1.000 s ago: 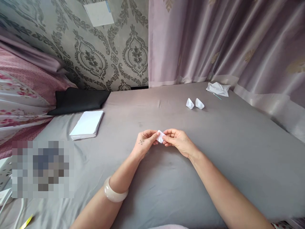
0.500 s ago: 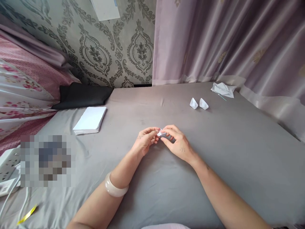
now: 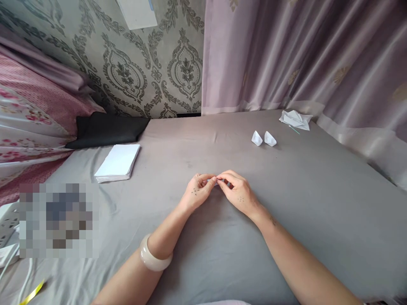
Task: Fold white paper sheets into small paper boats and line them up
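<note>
Over the middle of the grey sheet, my left hand and my right hand meet at the fingertips. Both are closed in a pinch on a small piece of folded white paper, which the fingers mostly hide. Beyond my right hand, two small folded white paper shapes stand side by side. A white bangle circles my left forearm.
A stack of white paper lies at the left, before a black cloth. Folded papers and a thin green strip lie at the far right. A yellow strip and white cables are at the near left.
Both hands have closed in around the folded paper, and my right fingers, spread over it before, now pinch it. Less of the paper shows. The camera view has shifted slightly.
</note>
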A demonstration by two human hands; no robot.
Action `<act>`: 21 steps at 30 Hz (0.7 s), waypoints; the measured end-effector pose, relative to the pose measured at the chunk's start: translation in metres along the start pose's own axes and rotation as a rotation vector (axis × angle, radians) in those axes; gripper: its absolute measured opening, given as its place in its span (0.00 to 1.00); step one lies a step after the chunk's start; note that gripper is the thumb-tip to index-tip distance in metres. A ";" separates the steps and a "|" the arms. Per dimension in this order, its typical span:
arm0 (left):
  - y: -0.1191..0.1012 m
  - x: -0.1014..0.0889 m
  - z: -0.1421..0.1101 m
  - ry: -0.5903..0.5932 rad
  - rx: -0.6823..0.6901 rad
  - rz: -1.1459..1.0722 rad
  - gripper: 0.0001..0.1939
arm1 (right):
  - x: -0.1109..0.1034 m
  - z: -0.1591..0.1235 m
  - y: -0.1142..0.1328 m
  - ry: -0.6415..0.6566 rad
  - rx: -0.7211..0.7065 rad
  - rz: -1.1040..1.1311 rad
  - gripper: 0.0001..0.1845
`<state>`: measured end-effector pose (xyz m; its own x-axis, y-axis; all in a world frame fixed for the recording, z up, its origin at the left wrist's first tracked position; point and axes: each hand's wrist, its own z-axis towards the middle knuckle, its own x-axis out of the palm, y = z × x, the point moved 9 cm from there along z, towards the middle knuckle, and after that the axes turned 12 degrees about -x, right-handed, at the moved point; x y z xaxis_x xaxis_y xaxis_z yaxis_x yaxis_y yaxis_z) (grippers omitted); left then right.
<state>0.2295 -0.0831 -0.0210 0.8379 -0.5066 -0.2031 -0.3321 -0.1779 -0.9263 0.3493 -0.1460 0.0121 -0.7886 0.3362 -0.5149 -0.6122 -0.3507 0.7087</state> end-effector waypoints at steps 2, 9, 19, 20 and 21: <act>-0.009 -0.001 -0.005 -0.052 0.105 0.095 0.11 | 0.001 -0.001 -0.002 0.010 0.013 -0.001 0.08; -0.025 0.010 -0.013 -0.006 0.320 0.193 0.13 | 0.001 -0.001 -0.003 0.004 0.011 -0.002 0.10; -0.027 0.009 -0.010 -0.074 0.330 0.257 0.11 | 0.000 0.001 -0.003 -0.039 0.027 -0.007 0.09; -0.028 0.009 -0.011 -0.083 0.332 0.261 0.11 | 0.000 0.001 -0.003 -0.046 0.029 -0.010 0.09; -0.029 0.009 -0.011 -0.093 0.334 0.260 0.11 | 0.000 0.002 -0.003 -0.053 0.029 -0.012 0.09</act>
<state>0.2420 -0.0918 0.0072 0.7852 -0.4177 -0.4572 -0.3918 0.2366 -0.8891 0.3515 -0.1437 0.0108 -0.7763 0.3864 -0.4980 -0.6194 -0.3213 0.7163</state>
